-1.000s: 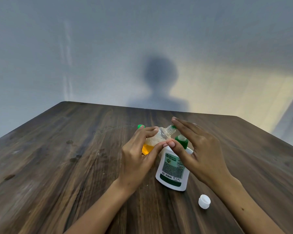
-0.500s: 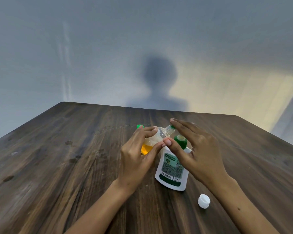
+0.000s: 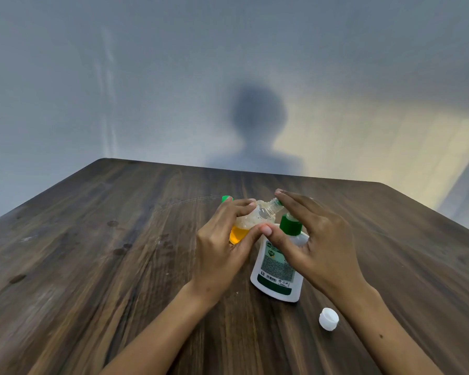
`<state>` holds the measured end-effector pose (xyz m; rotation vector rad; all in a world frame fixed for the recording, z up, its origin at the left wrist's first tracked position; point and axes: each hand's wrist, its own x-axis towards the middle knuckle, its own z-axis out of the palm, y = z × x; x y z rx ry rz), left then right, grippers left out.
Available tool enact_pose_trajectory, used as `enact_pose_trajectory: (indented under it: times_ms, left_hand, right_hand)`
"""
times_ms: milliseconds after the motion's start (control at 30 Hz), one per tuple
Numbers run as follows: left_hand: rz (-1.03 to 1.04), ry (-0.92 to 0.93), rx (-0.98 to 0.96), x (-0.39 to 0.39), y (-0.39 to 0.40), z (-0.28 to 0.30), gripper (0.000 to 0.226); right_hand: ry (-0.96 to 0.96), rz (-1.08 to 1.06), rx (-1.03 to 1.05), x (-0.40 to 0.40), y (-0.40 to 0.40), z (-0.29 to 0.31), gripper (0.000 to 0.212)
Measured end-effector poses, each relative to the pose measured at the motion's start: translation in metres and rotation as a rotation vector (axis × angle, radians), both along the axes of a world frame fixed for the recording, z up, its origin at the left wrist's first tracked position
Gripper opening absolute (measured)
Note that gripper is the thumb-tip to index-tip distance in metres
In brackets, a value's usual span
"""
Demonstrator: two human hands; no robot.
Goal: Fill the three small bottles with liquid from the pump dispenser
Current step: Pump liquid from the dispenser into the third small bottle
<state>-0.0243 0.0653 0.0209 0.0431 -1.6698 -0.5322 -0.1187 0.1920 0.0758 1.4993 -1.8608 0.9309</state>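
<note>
On the dark wooden table, a green cap peeks out behind the left hand, whose grip is clamped round a tilted clear bottle holding orange liquid. Its neck leans right toward the white pump dispenser with a green collar. The right hand arches over the dispenser, fingers fairly straight, seemingly pressing. A white cap lies nearer, right.

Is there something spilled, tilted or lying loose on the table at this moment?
No spill shows. The left hand holds the clear bottle tilted, amber liquid pooled low. A white cap lies loose beside the white bottle.
</note>
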Motion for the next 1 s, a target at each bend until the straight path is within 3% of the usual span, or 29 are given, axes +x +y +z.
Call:
enact_pose_trajectory:
  times_ms: [300,1000]
  left_hand:
    - [0.019,0.025,0.021,-0.0014,0.0000,-0.0018,0.035]
    - [0.008,0.004,0.002,-0.0002,0.0005,-0.0007,0.041]
  right_hand:
    - [0.031,0.009,-0.002,-0.0035,0.0019,0.0049,0.078]
    - [0.035,0.023,0.009,-0.0040,0.0030,-0.0012,0.076]
